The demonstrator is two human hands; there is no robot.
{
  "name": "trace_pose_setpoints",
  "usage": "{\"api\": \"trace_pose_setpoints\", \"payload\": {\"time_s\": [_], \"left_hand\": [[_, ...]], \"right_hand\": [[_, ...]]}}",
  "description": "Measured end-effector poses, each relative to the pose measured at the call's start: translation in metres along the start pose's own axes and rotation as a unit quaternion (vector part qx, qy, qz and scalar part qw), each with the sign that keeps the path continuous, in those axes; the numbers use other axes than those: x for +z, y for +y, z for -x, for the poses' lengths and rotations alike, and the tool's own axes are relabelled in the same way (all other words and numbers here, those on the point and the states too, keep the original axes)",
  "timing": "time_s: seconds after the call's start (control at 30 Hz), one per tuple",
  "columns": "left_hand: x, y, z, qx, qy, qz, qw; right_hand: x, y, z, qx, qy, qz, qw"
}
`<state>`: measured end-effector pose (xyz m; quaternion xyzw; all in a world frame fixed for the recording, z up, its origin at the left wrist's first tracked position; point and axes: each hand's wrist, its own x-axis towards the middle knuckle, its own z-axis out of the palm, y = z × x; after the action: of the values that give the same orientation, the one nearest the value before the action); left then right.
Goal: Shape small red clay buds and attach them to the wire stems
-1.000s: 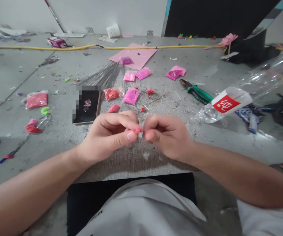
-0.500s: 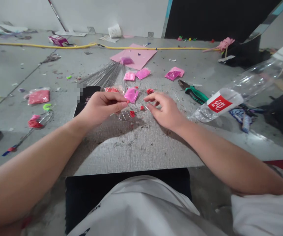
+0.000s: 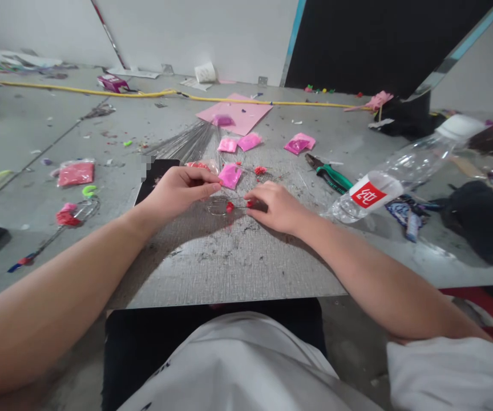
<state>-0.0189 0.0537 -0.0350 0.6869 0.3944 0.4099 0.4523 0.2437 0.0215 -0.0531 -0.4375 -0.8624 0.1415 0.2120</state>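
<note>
My left hand (image 3: 186, 185) is closed in a pinch, with a tiny red bit, apparently modelling clay, at the fingertips. Below and between the hands lies a bent-wire piece (image 3: 216, 206) with a red clay lump (image 3: 230, 207) on it. My right hand (image 3: 277, 206) has its thumb and fingers closed around the red-tipped end of that wire piece, partly hiding it. Just beyond the left fingertips is a bright pink clay packet (image 3: 231, 176). Another wire piece with a red lump (image 3: 260, 170) lies behind the right hand.
Green-handled pliers (image 3: 330, 173) and a tilted plastic bottle (image 3: 394, 171) are on the right. Thin wires (image 3: 186, 141) fan out behind the left hand, near a pink sheet (image 3: 250, 111). A finished-looking wire piece (image 3: 69, 216) and a red packet (image 3: 76, 173) lie left.
My right hand has come down onto the red-tipped end of the wire piece, and its fingers have closed. My left hand keeps its pinch. The view has tilted slightly upward.
</note>
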Motion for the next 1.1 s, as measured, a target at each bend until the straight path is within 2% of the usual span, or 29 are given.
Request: {"api": "trace_pose_setpoints", "payload": {"time_s": [0.1,0.33,0.47,0.57,0.77,0.93,1.1], "left_hand": [[0.0,0.001,-0.001,-0.005,0.003,0.0,1.0],[0.001,0.004,-0.001,-0.011,-0.007,-0.013,1.0],[0.0,0.003,-0.002,-0.026,-0.011,-0.06,0.998],[0.001,0.004,-0.002,-0.042,-0.009,-0.083,0.996],[0.001,0.006,-0.001,-0.042,-0.003,-0.093,0.995],[-0.001,0.004,-0.002,-0.043,-0.018,-0.106,0.993],[0.003,0.002,0.0,-0.044,-0.062,-0.12,0.99]], "right_hand": [[-0.003,-0.006,0.003,0.013,-0.008,-0.02,1.0],[-0.001,-0.032,0.018,0.052,-0.055,-0.152,0.986],[0.004,-0.03,0.02,0.074,-0.056,-0.213,0.973],[0.004,-0.021,0.016,0.07,-0.041,-0.204,0.976],[-0.004,-0.019,0.011,0.044,-0.084,-0.112,0.989],[-0.002,-0.036,0.018,0.058,-0.102,-0.103,0.988],[-0.001,-0.063,0.031,0.068,-0.13,-0.086,0.985]]}}
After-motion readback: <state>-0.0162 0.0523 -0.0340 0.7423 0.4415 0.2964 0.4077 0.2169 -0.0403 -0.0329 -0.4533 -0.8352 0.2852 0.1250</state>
